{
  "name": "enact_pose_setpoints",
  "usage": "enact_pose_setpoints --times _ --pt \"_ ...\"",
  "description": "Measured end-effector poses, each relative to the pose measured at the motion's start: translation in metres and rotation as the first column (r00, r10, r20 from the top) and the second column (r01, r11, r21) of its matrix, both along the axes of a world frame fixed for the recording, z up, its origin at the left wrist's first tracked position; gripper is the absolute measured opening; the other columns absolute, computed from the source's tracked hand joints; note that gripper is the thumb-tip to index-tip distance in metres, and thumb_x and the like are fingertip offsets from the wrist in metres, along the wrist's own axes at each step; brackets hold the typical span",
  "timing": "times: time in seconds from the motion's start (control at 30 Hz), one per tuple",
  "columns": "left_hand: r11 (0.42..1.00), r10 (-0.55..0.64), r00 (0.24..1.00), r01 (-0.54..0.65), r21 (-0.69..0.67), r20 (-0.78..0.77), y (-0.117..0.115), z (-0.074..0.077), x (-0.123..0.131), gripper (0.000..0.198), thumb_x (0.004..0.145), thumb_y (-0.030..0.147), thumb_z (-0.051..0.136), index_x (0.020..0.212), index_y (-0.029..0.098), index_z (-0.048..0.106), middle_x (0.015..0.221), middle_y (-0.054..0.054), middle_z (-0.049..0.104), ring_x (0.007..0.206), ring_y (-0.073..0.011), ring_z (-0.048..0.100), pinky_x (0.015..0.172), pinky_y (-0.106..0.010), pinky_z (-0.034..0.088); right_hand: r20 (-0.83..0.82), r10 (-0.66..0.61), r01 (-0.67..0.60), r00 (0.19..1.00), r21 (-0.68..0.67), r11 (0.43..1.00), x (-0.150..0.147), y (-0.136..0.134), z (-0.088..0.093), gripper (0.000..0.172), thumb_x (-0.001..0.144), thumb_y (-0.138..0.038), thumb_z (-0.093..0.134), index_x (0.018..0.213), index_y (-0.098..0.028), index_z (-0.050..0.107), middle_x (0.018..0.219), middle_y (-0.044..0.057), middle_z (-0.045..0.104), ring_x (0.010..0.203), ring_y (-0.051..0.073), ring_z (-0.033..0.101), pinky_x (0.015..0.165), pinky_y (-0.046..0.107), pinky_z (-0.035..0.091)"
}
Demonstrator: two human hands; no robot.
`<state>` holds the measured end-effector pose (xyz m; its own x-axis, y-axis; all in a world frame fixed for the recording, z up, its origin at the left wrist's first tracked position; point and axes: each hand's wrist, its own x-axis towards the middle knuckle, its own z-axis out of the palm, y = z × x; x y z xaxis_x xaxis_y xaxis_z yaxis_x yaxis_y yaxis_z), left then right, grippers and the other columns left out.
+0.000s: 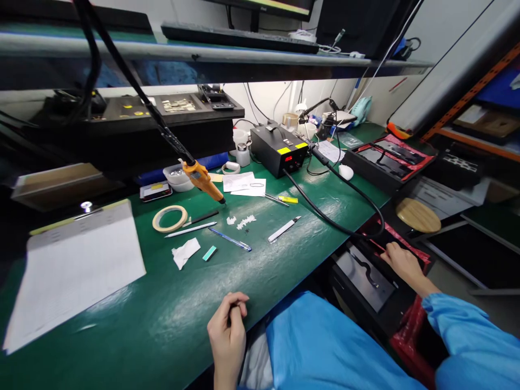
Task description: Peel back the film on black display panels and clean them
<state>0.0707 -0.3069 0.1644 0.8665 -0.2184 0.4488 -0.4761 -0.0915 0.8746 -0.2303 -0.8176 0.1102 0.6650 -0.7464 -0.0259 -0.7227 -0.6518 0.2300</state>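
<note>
My left hand [227, 331] rests at the front edge of the green bench, its fingers curled in a loose fist with nothing showing in them. To the right, my right hand [404, 265] reaches over an open black box [345, 279] beside the bench. Its fingers are closed near the red wrapping [410, 246] at the far side of the box, and what they grip is hidden. Inside the box lies a flat grey panel [382, 295] with a black flat cable [368, 271] on it. More red wrapping hangs over the near side.
An orange electric screwdriver [205, 181] hangs over the green bench [170, 319]. A black soldering station [278, 151] has a hose looping past the bench edge. A craft knife [284, 229], a blue pen [230, 238], a tape roll [169, 218] and a clipboard [81, 265] lie about. Another black box [390, 157] stands far right.
</note>
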Motion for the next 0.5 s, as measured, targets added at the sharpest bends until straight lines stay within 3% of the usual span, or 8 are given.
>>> enact_pose_setpoints --times 0.13,0.23,0.33,0.5 --pt "0.999 0.025 1.0 -0.025 -0.023 -0.012 -0.002 0.002 -0.002 0.03 0.094 0.013 0.056 0.078 0.026 0.078 0.058 0.01 0.063 0.046 -0.0089 0.062 0.06 -0.017 0.052 0.037 0.039 -0.042 0.999 0.081 0.996 -0.003 0.012 -0.004 0.03 0.114 -0.048 0.082 0.119 -0.018 0.076 0.118 0.006 0.077 0.104 0.022 0.076 0.096 0.043 0.069" --pt "0.999 0.029 0.999 -0.029 -0.017 -0.014 -0.001 0.001 -0.003 0.03 0.094 0.014 0.056 0.078 0.026 0.078 0.058 0.01 0.064 0.048 -0.0097 0.064 0.062 -0.018 0.053 0.09 -0.026 0.014 0.996 0.132 0.991 0.001 0.013 -0.011 0.03 0.114 -0.047 0.082 0.119 -0.019 0.077 0.115 0.005 0.078 0.099 0.021 0.076 0.091 0.04 0.069" --pt "0.999 0.031 0.999 -0.031 -0.009 -0.018 0.0 -0.001 -0.003 0.029 0.095 0.015 0.057 0.078 0.026 0.078 0.058 0.009 0.063 0.048 -0.0116 0.063 0.061 -0.021 0.053 0.195 -0.155 0.135 0.968 0.112 0.984 0.008 -0.002 -0.009 0.031 0.115 -0.048 0.081 0.125 -0.019 0.076 0.12 0.006 0.077 0.1 0.021 0.076 0.09 0.04 0.069" --pt "0.999 0.031 0.999 -0.031 -0.013 -0.012 0.0 0.0 -0.004 0.03 0.094 0.015 0.057 0.078 0.026 0.079 0.058 0.008 0.064 0.047 -0.0116 0.063 0.059 -0.02 0.053 0.33 -0.333 0.304 0.883 0.138 0.943 0.02 -0.037 0.011 0.037 0.114 -0.049 0.082 0.136 -0.019 0.075 0.13 0.01 0.076 0.108 0.024 0.077 0.093 0.042 0.07"
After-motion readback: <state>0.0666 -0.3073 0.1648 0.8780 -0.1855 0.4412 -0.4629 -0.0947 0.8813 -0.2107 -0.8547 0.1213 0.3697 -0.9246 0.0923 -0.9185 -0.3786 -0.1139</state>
